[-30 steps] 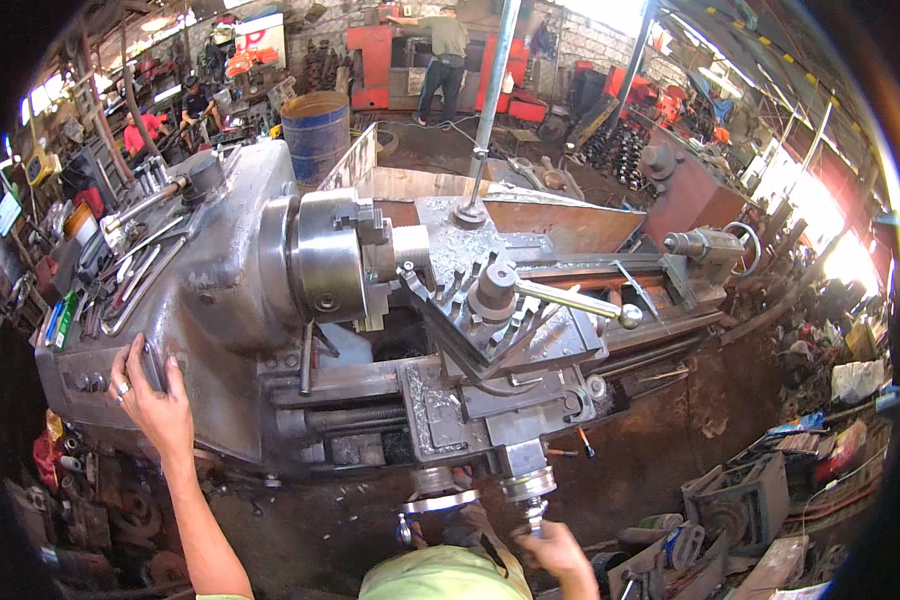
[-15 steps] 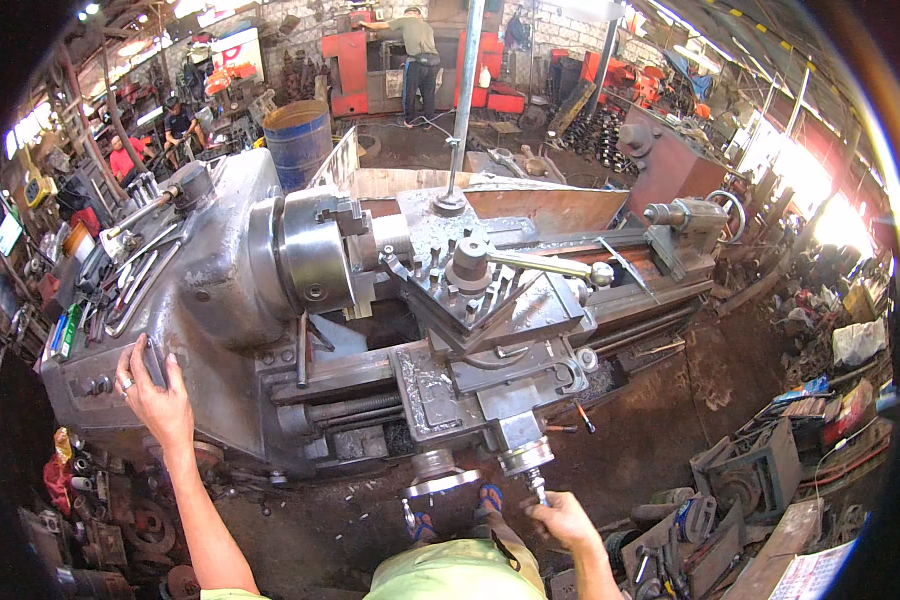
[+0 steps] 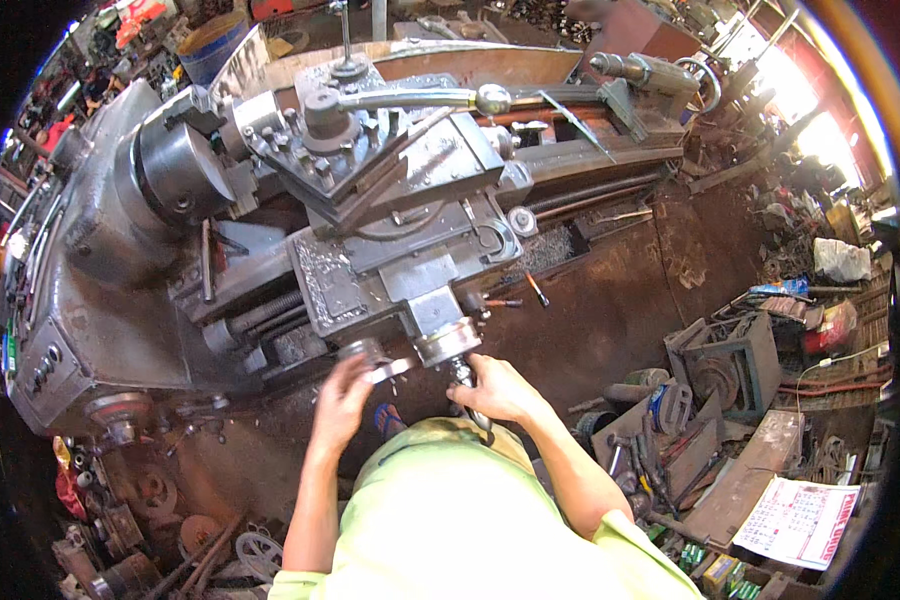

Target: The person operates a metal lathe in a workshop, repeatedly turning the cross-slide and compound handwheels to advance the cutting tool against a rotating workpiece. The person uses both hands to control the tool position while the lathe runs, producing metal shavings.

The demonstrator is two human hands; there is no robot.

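I stand at a metal lathe, its carriage [image 3: 340,285] in front of me and strewn with metal shavings. My right hand [image 3: 505,388] is closed around the crank handle [image 3: 462,373] of the cross slide, below its round dial [image 3: 447,342]. Just left of it, my left hand [image 3: 342,400] is at the carriage handwheel [image 3: 392,370]; its fingers are blurred, so their grip does not show. Farther off, the chuck [image 3: 178,170] holds a round metal workpiece [image 3: 257,112]. Beside that stands the tool post [image 3: 327,125] with its long ball-ended lever [image 3: 410,98].
The tailstock [image 3: 640,75] sits at the far right of the bed. A control panel with knobs [image 3: 50,362] is on the headstock's left front. At the lower right lie scrap parts, a wooden board [image 3: 750,470] and a printed sheet [image 3: 800,522]. A blue drum [image 3: 213,50] stands behind.
My left hand has left the headstock panel and come right to the carriage handwheel. My right hand stays on the crank handle. The view has tilted downward, and my body is closer to the lathe.
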